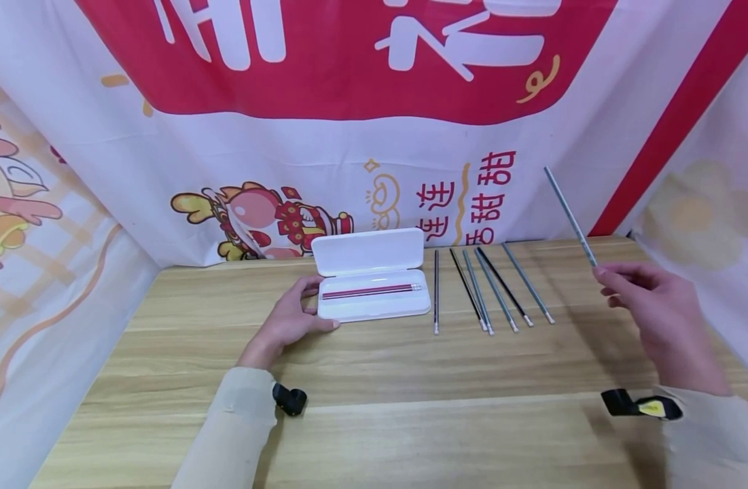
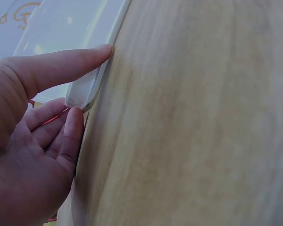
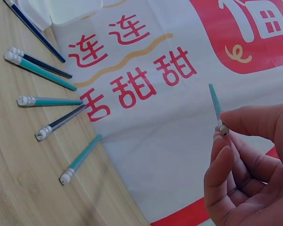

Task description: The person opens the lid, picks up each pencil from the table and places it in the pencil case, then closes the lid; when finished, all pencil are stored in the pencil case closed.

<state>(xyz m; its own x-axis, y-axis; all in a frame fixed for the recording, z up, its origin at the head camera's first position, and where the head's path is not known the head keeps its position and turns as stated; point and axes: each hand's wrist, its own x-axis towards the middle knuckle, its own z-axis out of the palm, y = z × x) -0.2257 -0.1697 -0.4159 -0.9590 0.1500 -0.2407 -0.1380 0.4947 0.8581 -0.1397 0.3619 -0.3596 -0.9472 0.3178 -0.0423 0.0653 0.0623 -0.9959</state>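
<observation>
An open white pencil case [image 1: 374, 315] sits on the table with dark red pencils [image 1: 369, 292] lying lengthwise in its base. My left hand [image 1: 291, 312] holds the case's left end, thumb along the front edge and fingers at the side; the left wrist view shows the thumb [image 2: 70, 68] on the rim and fingertips at the corner. Over the table's right side, my right hand [image 1: 651, 299] pinches a teal pencil [image 1: 569, 214] near its eraser end between thumb and fingers. That pencil slants up and away, clear of the table.
Several loose pencils, among them a teal pencil [image 1: 528, 282] and a black pencil [image 1: 436, 288], lie side by side right of the case, erasers toward me. A printed cloth [image 1: 349, 149] hangs along the table's back edge, with more cloth at both sides.
</observation>
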